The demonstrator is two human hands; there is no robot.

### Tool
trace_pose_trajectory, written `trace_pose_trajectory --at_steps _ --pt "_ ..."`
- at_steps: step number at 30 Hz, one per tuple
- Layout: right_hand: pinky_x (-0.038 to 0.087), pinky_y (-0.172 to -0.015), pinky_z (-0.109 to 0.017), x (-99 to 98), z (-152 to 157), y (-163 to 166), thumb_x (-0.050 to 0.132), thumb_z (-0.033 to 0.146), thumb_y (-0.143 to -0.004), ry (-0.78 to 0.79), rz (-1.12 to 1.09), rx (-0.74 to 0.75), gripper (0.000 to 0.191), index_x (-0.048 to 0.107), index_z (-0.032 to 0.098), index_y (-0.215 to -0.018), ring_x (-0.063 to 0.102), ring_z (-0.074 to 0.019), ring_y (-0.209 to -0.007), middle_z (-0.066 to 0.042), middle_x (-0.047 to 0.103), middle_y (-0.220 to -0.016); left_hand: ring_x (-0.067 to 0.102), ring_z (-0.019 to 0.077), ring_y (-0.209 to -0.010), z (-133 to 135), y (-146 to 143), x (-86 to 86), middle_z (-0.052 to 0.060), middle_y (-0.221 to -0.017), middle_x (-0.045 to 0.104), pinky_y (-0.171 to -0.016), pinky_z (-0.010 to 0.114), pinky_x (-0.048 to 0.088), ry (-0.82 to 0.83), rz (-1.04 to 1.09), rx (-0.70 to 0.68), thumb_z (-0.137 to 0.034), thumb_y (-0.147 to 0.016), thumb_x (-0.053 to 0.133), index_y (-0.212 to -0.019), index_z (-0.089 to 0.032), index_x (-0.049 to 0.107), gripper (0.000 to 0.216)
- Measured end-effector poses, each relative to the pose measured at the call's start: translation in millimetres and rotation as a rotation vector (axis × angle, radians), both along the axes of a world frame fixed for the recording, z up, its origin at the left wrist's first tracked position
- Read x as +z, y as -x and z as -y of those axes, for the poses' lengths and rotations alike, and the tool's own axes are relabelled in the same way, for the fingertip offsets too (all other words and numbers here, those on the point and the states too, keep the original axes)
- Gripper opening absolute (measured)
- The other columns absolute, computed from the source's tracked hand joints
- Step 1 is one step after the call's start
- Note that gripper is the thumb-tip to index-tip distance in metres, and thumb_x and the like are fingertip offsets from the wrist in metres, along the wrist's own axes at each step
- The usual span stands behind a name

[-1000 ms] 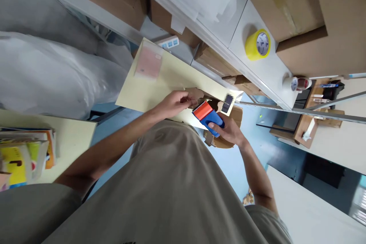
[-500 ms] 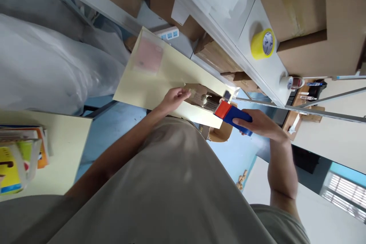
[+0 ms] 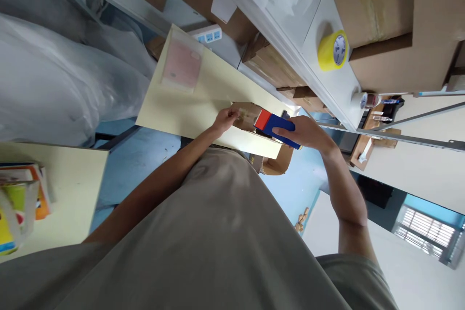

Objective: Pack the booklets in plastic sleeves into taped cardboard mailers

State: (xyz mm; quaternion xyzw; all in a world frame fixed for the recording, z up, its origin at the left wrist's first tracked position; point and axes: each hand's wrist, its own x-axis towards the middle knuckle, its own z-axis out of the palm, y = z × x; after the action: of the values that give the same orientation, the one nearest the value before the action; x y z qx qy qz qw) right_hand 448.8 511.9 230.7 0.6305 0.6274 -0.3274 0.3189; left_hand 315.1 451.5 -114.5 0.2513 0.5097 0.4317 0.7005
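On the cream tabletop [image 3: 214,77] lies a small brown cardboard box [image 3: 247,114]. The fingers of my left hand [image 3: 224,121] are closed in a pinch on its left end. My right hand [image 3: 307,131] is wrapped round a flat blue box with a red end [image 3: 278,126], held tilted over the cardboard box's right part. The red end overlaps the cardboard and hides what lies under it. A small dark object [image 3: 286,115] shows just behind the blue box.
A pink sheet in a clear sleeve [image 3: 181,64] lies on the tabletop's left part, beside a white power strip [image 3: 207,35]. Yellow tape [image 3: 332,51] stands on the white shelf [image 3: 321,82] above. A larger open carton [image 3: 278,162] sits below the table's right end.
My right hand has moved left with the blue and red box, bringing the red end over the cardboard box. My left hand stays at the cardboard's left end. The view has shifted slightly.
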Motion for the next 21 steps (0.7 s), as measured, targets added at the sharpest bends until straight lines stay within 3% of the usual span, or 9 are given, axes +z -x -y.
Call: trace_pose_trajectory --at_steps 5,8,12,14,16,18,19,21 --pt "0.047 -0.055 -0.028 -3.4 1 5 0.071 0.07 -0.102 0.01 -0.014 -0.05 0.056 0.067 0.021 -0.075 0.068 -0.0149 -0.053 -0.002 0.073 -0.063 0.069 0.0205 -0.086 3 -6 1.2 0.006 -0.09 0.079 -0.082 0.031 0.053 -0.075 -0.179 0.01 -0.046 -0.095 0.078 -0.091 -0.018 0.078 0.028" --pt "0.045 -0.057 -0.028 -3.0 1 8 0.07 0.072 -0.103 0.003 0.011 -0.004 0.06 0.063 0.021 -0.072 0.067 -0.0148 -0.054 -0.003 0.071 -0.062 0.069 0.0201 -0.086 9 -3 -3.0 0.008 -0.103 0.08 -0.086 0.033 0.056 -0.156 -0.337 0.004 -0.04 -0.097 0.077 -0.11 -0.018 0.081 0.026" --pt "0.042 -0.058 -0.029 -1.1 2 9 0.068 0.072 -0.105 0.025 0.006 0.037 0.06 0.063 0.021 -0.073 0.066 -0.0153 -0.056 -0.003 0.071 -0.064 0.067 0.0186 -0.079 17 12 -13.6 0.01 -0.12 0.077 -0.09 0.038 0.06 -0.17 -0.454 -0.098 -0.031 -0.091 0.08 -0.147 -0.018 0.069 0.058" --pt "0.042 -0.058 -0.029 -0.3 2 9 0.068 0.073 -0.104 0.031 0.006 0.046 0.06 0.064 0.021 -0.075 0.066 -0.0157 -0.057 -0.004 0.072 -0.066 0.073 0.0229 -0.098 20 22 -11.6 0.015 -0.14 0.072 -0.099 0.04 0.062 -0.293 -0.433 -0.171 -0.029 -0.088 0.082 -0.161 -0.019 0.059 0.077" --pt "0.04 -0.058 -0.03 0.0 3 10 0.068 0.075 -0.104 0.025 0.031 0.065 0.061 0.064 0.021 -0.075 0.066 -0.0161 -0.057 -0.004 0.071 -0.066 0.068 0.0334 -0.134 21 30 -0.1 0.02 -0.166 0.056 -0.114 0.047 0.058 -0.492 -0.391 -0.255 -0.036 -0.084 0.09 -0.176 -0.021 0.041 0.105" --pt "0.039 -0.058 -0.03 -0.3 4 11 0.068 0.076 -0.103 0.014 0.063 0.094 0.062 0.062 0.021 -0.074 0.064 -0.0162 -0.057 -0.004 0.07 -0.065 0.047 0.0453 -0.161 19 32 19.0 0.024 -0.183 0.035 -0.129 0.058 0.046 -0.689 -0.381 -0.341 -0.048 -0.077 0.099 -0.185 -0.024 0.021 0.135" --pt "0.038 -0.058 -0.031 -0.5 4 12 0.068 0.077 -0.103 0.008 0.074 0.11 0.063 0.062 0.021 -0.074 0.064 -0.0162 -0.057 -0.004 0.069 -0.065 0.039 0.0494 -0.167 17 31 29.7 0.025 -0.187 0.028 -0.133 0.063 0.04 -0.766 -0.392 -0.375 -0.053 -0.074 0.101 -0.186 -0.024 0.014 0.145" --pt "0.037 -0.058 -0.031 -1.1 4 14 0.067 0.078 -0.102 -0.002 0.08 0.136 0.063 0.063 0.021 -0.075 0.063 -0.0164 -0.058 -0.004 0.068 -0.066 0.036 0.0523 -0.168 10 26 49.5 0.026 -0.187 0.029 -0.135 0.067 0.036 -0.861 -0.428 -0.416 -0.056 -0.072 0.103 -0.187 -0.023 0.009 0.152"
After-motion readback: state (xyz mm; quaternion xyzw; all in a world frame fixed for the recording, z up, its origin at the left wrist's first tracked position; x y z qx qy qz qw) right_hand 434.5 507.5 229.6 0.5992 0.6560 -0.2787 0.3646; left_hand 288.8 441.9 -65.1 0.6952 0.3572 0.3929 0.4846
